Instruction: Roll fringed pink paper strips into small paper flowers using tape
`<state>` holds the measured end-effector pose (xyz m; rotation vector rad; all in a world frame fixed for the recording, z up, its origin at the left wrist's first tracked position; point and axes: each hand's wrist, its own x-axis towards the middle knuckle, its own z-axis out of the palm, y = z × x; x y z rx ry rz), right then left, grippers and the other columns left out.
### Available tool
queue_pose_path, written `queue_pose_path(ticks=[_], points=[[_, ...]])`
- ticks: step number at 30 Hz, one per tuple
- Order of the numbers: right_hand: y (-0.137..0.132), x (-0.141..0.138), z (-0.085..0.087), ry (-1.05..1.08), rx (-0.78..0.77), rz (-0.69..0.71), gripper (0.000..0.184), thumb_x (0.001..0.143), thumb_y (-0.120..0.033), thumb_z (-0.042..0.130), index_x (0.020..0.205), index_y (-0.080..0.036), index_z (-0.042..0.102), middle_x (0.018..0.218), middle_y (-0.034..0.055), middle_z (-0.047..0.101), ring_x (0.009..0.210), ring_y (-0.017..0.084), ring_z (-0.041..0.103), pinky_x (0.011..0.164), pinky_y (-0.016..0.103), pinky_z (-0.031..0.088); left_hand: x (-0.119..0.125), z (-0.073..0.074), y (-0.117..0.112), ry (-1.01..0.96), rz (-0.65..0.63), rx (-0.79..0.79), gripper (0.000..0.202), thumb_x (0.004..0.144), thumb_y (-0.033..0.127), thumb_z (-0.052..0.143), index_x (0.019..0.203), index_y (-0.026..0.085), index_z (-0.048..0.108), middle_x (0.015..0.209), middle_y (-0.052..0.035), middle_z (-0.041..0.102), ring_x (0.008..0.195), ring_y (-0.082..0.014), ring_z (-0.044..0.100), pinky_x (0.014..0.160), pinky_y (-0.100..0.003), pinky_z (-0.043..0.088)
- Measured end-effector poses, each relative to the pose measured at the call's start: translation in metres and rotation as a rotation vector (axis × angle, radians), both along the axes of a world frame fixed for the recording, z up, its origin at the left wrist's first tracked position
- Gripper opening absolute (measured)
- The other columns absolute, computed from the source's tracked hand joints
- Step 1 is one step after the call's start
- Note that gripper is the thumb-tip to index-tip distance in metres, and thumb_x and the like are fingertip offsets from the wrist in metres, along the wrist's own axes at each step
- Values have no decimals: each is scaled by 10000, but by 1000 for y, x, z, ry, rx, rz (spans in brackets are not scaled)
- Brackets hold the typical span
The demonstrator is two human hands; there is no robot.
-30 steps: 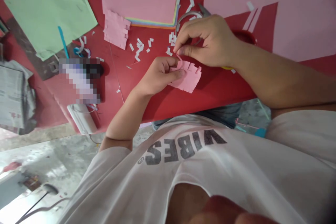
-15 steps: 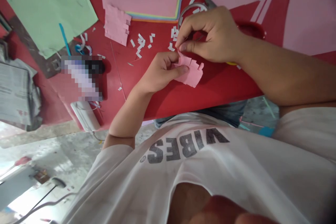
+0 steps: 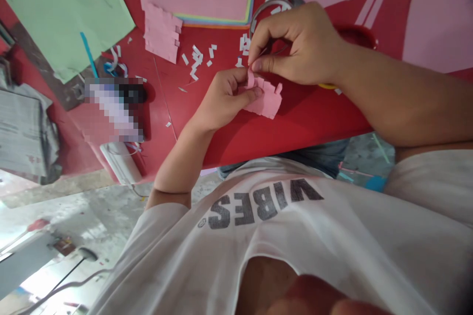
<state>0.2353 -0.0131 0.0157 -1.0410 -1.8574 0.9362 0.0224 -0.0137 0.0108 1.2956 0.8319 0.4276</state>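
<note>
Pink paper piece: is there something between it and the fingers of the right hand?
Nothing visible stands between them. The right hand's fingers meet the raised tab of the pink paper piece. The left thumb presses the piece beside that tab and is not in the way.

The room is seen from above and at a slant. A red table top (image 3: 306,118) fills the upper part of the view, and its long edge is seen running across the middle. Below this edge, a grey concrete floor (image 3: 99,216) is visible, marked with pale stains. At the left end of the table lies a folded grey newspaper (image 3: 25,133). Strong light is seen in the lower left corner (image 3: 33,285), where a thin dark cable (image 3: 62,288) is crossing.
</note>
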Motion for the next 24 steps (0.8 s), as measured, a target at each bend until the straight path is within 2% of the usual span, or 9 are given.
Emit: queue_pose_path(ticks=[6,10,14,17,24], points=[[6,5,-1,-46,10,-1,83,842,-137,785,918,-154,756,861,37,734,844,153,673,801,279,496,0,-3,2,-23,15,63,223,876,279,743,1044,168,646,1001,-24,654,1003,-177,674,902,-314,558],[7,4,-6,-9,55,33,74,863,-180,777,924,-199,738,945,26,726,903,164,664,837,313,512,-1,-2,2,-5,15,66,250,857,336,772,986,170,639,960,-27,632,992,-184,670,874,-313,570],[8,3,-10,35,68,61,94,860,-235,799,896,-208,717,1004,27,721,889,155,646,786,304,525,-1,-3,2,24,17,82,264,854,372,777,946,168,635,910,-18,612,972,-176,669,833,-302,576],[8,4,-9,48,67,72,96,849,-215,810,886,-206,722,1004,27,723,886,147,643,771,290,524,-2,-4,2,33,15,86,260,861,361,773,939,159,630,914,-20,609,1007,-190,680,846,-315,577],[6,4,-2,16,64,65,104,837,-129,800,894,-196,745,1036,30,721,971,171,660,863,324,512,-2,0,2,65,17,49,192,871,276,749,952,150,629,933,-21,581,1159,-261,669,905,-360,571]])
